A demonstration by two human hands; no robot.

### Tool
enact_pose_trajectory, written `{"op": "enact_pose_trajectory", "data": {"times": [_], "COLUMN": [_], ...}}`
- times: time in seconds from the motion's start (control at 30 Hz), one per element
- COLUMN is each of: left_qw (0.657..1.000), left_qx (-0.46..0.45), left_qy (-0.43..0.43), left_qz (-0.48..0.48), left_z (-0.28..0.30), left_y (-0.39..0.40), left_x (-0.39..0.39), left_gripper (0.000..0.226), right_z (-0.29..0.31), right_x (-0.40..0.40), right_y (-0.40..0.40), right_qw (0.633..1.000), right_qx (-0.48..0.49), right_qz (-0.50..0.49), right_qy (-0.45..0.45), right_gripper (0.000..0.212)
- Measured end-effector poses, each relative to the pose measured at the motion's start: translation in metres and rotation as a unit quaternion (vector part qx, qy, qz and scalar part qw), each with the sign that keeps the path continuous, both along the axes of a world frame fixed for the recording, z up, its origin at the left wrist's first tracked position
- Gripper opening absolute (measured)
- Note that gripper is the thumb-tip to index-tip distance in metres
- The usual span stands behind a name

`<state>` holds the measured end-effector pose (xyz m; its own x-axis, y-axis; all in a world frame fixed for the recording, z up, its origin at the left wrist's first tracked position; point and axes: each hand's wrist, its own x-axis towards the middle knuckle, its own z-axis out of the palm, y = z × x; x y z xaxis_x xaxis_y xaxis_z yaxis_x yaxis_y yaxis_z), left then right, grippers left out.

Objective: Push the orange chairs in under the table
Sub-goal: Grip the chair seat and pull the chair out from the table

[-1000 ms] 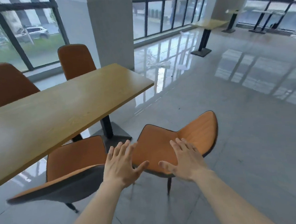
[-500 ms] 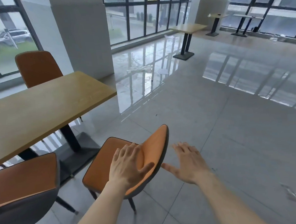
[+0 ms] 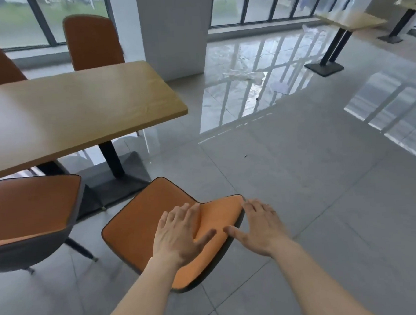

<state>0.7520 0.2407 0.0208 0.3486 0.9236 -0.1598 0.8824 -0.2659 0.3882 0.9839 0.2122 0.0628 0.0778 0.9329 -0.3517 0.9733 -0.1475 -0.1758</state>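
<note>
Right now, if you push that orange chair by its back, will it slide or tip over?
The orange chair will probably slide, since the floor looks smooth and glossy. Its thin legs might catch, though, so pushing high on the backrest could tip it a little. It probably isn't heavy.

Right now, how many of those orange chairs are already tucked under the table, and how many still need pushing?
Done, it seems: the two far chairs stand close against the wooden table. In hand: both open hands, left hand and right hand, are at the backrest of the near right chair, which stands clear of the table. Left: push it in, then the near left chair, whose seat is mostly out.
</note>
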Motion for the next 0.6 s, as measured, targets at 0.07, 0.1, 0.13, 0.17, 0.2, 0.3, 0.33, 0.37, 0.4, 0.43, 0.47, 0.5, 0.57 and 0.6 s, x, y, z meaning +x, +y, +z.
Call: {"op": "enact_pose_trajectory", "data": {"times": [0.07,0.1,0.13,0.17,0.2,0.3,0.33,0.37,0.4,0.43,0.47,0.5,0.57,0.6], "left_qw": [0.997,0.986,0.985,0.986,0.985,0.976,0.968,0.961,0.954,0.948,0.943,0.938,0.93,0.928], "left_qx": [0.001,-0.025,-0.025,-0.02,-0.023,-0.024,-0.028,-0.033,-0.036,-0.039,-0.04,-0.043,-0.049,-0.052], "left_qy": [0.006,0.019,0.008,0.01,0.026,0.029,0.027,0.029,0.031,0.033,0.032,0.027,0.017,0.013], "left_qz": [0.081,0.162,0.168,0.168,0.168,0.213,0.248,0.274,0.295,0.313,0.33,0.344,0.364,0.368], "left_z": [-0.013,-0.021,-0.021,-0.021,-0.021,-0.024,-0.028,-0.032,-0.035,-0.037,-0.04,-0.042,-0.046,-0.05], "left_y": [0.002,0.002,0.006,0.005,0.003,-0.005,-0.011,-0.02,-0.029,-0.037,-0.045,-0.052,-0.062,-0.067], "left_x": [0.011,0.025,0.025,0.02,0.015,0.026,0.034,0.039,0.043,0.048,0.054,0.061,0.073,0.077], "left_gripper": [0.093,0.093,0.093,0.092,0.092,0.091,0.092,0.092,0.092,0.092,0.091,0.091,0.091,0.091], "right_z": [-0.011,-0.021,-0.02,-0.021,-0.022,-0.031,-0.033,-0.034,-0.038,-0.045,-0.05,-0.055,-0.067,-0.071], "right_x": [0.013,0.024,0.023,0.019,0.016,0.024,0.028,0.029,0.03,0.032,0.034,0.037,0.043,0.045], "right_y": [0.035,0.065,0.071,0.078,0.08,0.085,0.091,0.095,0.098,0.099,0.099,0.099,0.103,0.104], "right_qw": [0.998,0.991,0.989,0.988,0.987,0.979,0.973,0.967,0.961,0.954,0.946,0.94,0.93,0.926], "right_qx": [-0.006,-0.026,-0.03,-0.037,-0.028,-0.022,-0.028,-0.031,-0.031,-0.033,-0.038,-0.037,-0.024,-0.024], "right_qz": [0.065,0.131,0.142,0.151,0.159,0.201,0.229,0.253,0.274,0.298,0.32,0.34,0.366,0.376], "right_qy": [0.016,0.022,0.014,0.016,0.017,0.017,0.015,0.014,0.021,0.023,0.019,0.016,0.016,0.016], "right_gripper": [0.105,0.103,0.102,0.101,0.101,0.101,0.101,0.101,0.101,0.102,0.103,0.103,0.105,0.106]}}
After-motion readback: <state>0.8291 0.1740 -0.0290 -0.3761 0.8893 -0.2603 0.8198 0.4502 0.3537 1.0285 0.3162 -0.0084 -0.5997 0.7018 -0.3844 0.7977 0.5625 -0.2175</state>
